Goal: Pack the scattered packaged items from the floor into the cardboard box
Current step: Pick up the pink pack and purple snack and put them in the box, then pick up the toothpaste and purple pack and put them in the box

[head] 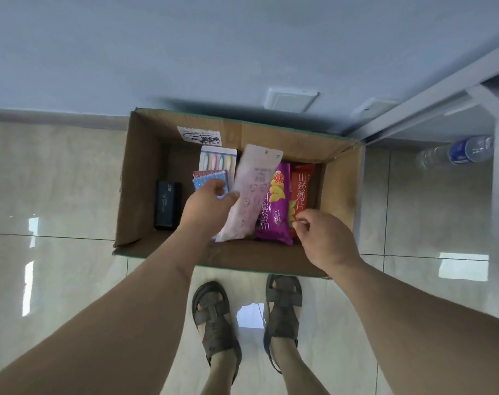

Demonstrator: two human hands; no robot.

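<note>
2 bare hands reach into an open cardboard box on a tiled floor.

The left hand pinches 1 long pale pink packet, its long axis running near to far, hiding part of 1 blue-red pack. The right hand has its fingers curled at 1 red snack bag; whether it grips is unclear. Also inside: 1 purple snack bag, 1 toothbrush pack, 1 dark box.

The box stood against the far wall. Inside, a case lay left, snack bags right. A bottle lay right of it.
</note>
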